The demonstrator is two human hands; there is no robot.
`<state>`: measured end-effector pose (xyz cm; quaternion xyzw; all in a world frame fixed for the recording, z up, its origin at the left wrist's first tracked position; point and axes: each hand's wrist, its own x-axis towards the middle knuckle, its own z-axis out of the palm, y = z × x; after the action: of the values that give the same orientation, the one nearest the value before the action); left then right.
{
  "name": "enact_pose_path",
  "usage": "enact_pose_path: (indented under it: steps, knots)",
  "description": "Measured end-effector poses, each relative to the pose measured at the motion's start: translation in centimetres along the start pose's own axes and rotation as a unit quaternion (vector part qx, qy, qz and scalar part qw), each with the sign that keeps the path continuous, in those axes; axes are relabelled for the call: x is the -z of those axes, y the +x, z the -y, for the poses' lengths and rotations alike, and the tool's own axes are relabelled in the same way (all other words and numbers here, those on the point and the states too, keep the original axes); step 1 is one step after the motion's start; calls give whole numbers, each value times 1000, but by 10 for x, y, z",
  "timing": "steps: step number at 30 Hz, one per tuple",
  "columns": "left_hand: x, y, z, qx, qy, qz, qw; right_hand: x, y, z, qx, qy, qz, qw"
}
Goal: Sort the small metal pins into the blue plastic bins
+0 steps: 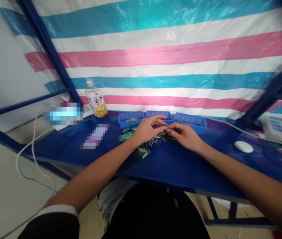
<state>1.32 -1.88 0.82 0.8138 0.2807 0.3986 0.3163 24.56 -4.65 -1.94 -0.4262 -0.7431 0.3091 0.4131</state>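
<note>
Many thin metal pins (156, 139) heaped just beneath fingertips of both hands' fingers (176, 126).

upright drink bottle (96, 102), striped sheet (155, 59) behind, white oval object (243, 146), looping white cable (33, 143)

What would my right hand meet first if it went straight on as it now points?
Your right hand would probably meet the left hand first, near its fingertips; whether they touch is unclear.

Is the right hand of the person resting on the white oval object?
No, the right hand is at the metal pieces, while the white oval object lies apart.
</note>
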Motion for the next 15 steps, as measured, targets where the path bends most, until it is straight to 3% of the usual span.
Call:
enact_pose_path:
  steps: [6,9,15]
  knots:
    - [2,1,-1,8,22,-19,1000,-1,2,2,-11,17,-2,1000]
    - [2,0,2,1,94,-21,995,-1,5,-1,-31,53,-18,998]
    - [1,-4,12,-60,263,75,960,0,11,-6,-91,133,-64,985]
